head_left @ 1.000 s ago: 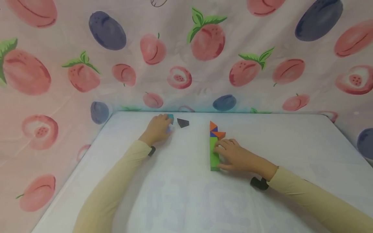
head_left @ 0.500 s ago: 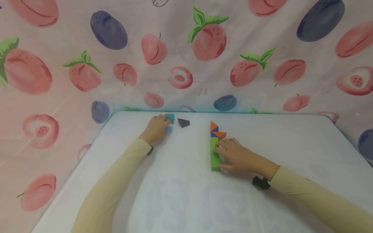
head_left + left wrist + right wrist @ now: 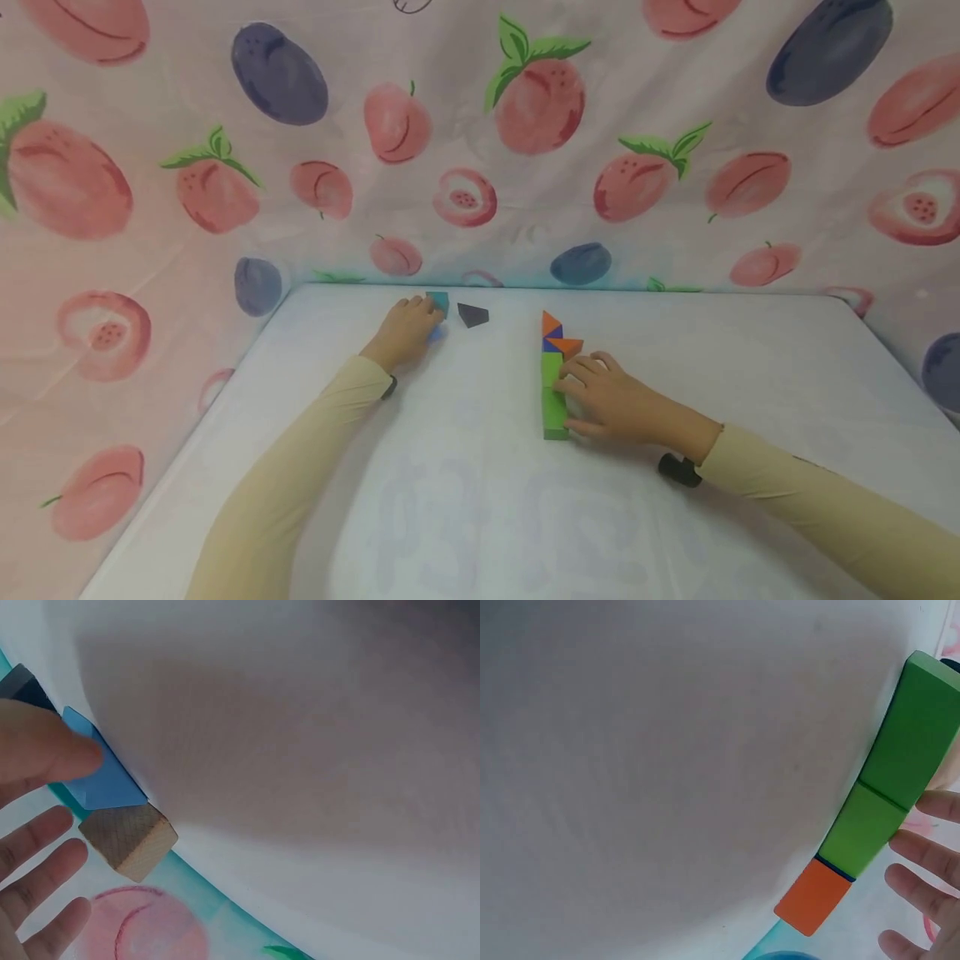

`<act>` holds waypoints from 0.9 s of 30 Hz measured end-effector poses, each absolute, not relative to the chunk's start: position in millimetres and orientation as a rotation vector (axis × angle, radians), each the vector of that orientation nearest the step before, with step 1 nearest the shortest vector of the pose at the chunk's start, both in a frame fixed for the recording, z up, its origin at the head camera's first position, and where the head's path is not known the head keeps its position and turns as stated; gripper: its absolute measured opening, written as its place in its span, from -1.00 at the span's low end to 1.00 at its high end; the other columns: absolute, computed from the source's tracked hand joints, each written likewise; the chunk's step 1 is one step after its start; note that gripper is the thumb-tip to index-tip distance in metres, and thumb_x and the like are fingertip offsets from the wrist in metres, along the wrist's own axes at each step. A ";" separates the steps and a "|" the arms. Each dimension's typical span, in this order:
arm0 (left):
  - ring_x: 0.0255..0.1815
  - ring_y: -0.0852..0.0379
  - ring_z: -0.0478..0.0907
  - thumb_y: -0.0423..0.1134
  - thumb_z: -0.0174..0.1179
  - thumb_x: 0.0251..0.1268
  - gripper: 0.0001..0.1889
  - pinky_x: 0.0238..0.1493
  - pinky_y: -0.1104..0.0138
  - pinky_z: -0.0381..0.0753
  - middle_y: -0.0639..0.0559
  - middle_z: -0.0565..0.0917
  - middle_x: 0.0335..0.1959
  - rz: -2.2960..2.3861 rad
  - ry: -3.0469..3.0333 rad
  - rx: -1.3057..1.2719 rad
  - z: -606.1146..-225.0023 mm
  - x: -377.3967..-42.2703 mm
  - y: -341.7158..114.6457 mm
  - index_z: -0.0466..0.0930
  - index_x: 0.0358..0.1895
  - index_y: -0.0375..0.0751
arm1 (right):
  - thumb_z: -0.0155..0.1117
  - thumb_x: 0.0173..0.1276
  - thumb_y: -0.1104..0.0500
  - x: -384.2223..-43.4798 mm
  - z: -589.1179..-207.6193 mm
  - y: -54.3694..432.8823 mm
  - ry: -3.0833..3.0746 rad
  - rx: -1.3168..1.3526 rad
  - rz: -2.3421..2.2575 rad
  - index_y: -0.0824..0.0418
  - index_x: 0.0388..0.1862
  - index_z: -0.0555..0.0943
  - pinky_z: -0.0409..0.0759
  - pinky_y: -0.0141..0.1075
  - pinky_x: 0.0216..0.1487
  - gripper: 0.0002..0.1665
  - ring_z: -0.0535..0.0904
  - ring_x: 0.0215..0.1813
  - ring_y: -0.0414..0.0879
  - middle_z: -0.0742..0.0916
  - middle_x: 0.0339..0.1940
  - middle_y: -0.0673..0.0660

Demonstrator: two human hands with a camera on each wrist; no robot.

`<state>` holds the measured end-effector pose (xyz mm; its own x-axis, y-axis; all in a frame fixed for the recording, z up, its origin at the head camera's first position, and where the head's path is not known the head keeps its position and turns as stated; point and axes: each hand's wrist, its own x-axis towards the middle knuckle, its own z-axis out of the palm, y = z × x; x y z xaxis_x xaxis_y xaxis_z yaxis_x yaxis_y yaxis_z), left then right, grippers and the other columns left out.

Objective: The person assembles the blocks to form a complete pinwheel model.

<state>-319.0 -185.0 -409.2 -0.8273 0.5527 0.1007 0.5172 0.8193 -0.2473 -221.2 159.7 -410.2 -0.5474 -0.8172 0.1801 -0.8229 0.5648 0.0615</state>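
Two green blocks, the longer one [image 3: 553, 414] nearer the person and the shorter one [image 3: 551, 367] beyond it, lie end to end in a row on the white table [image 3: 480, 483]. Blue-violet pieces [image 3: 550, 345] and two orange triangular pieces, one at the far tip [image 3: 551, 323] and one jutting to the right [image 3: 568, 347], finish the far end.

The right hand [image 3: 611, 398] lies along the row's right side, fingers lightly bent and touching the green blocks without, as I see it, clasping them. Caution: uneven sideways pressure here could open the seam between the green blocks or swing the row out of line. The jutting orange piece sits just beside the knuckles; a careless lift of the hand could knock it.

The left hand [image 3: 403, 333] is well apart, its thumb over a blue block [image 3: 112, 780], the outer fingers spread. I cannot tell whether it pinches the block; the index fingertip is hidden. A teal block [image 3: 440, 302] is crowded against these fingers, so withdrawing them could drag or tip it. The black block [image 3: 472, 315], just beside, could then be struck.
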 end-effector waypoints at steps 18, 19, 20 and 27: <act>-0.13 -0.05 0.51 -0.45 0.17 0.15 -0.74 -0.11 0.17 0.51 -0.11 0.56 -0.16 0.283 -2.723 -0.875 -408.1 -313.7 -187.5 0.56 -0.07 -0.19 | 0.24 0.22 -0.15 -222.4 -411.8 159.4 -2.645 1.374 0.077 0.14 0.09 0.51 0.32 0.03 0.22 -0.45 0.40 0.19 0.05 0.54 0.08 0.11; -0.14 -0.05 0.51 -0.45 0.17 0.15 -0.74 -0.12 0.17 0.51 -0.11 0.56 -0.17 0.278 -2.716 -0.879 -408.2 -313.9 -187.8 0.55 -0.08 -0.19 | 0.24 0.22 -0.15 -222.2 -411.8 159.5 -2.646 1.372 0.077 0.14 0.09 0.51 0.32 0.03 0.22 -0.44 0.40 0.19 0.05 0.54 0.08 0.11; -0.14 -0.06 0.51 -0.45 0.17 0.15 -0.75 -0.12 0.17 0.51 -0.11 0.56 -0.17 0.270 -2.712 -0.883 -408.1 -313.9 -187.8 0.54 -0.08 -0.20 | 0.24 0.22 -0.15 -222.2 -411.9 159.6 -2.646 1.371 0.077 0.14 0.09 0.51 0.32 0.03 0.22 -0.44 0.40 0.19 0.05 0.54 0.08 0.12; -0.11 -0.07 0.52 -0.35 0.28 0.11 -0.71 -0.05 0.15 0.53 -0.12 0.58 -0.14 0.248 -2.729 -0.894 -406.2 -313.6 -187.6 0.50 -0.08 -0.22 | 0.25 0.21 -0.13 -222.0 -413.3 160.3 -2.643 1.370 0.083 0.16 0.08 0.51 0.31 0.04 0.22 -0.44 0.40 0.18 0.05 0.54 0.07 0.12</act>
